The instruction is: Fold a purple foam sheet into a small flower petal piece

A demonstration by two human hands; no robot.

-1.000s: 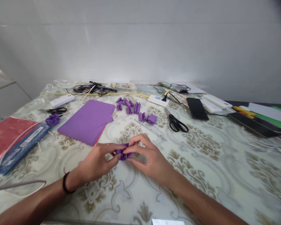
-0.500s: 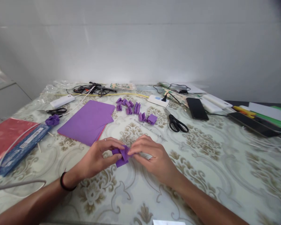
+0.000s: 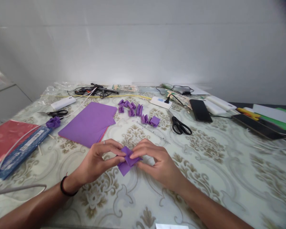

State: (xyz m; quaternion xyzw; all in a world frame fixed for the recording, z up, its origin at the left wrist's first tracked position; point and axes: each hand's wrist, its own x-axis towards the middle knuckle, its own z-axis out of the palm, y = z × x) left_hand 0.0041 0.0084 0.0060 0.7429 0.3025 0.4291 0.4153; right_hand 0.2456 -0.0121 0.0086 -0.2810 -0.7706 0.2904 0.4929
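Observation:
A small folded piece of purple paper [image 3: 126,161] is held between my two hands near the middle of the table. My left hand [image 3: 97,160] pinches its left side between thumb and fingers. On the opposite side, my right hand [image 3: 154,160] grips it, the fingertips resting on its upper face. Flaps of the paper stick out toward me and to the right. Beyond the hands lie several small folded purple paper pieces [image 3: 139,110], one of them a flat square [image 3: 154,121]. A stack of purple paper sheets [image 3: 88,124] is to the left.
Black-handled scissors [image 3: 180,125] lie right of the folded pieces, beside a clear ruler [image 3: 154,133]. Another pair of scissors [image 3: 57,113] and crumpled purple paper [image 3: 53,122] are at left. A phone [image 3: 200,110], a power strip [image 3: 160,102] and cables [image 3: 95,90] stand farther back.
The held paper has been turned, so a flap now points toward me and another shows under my right fingers. Both hands have shifted only slightly. Everything else stays in place.

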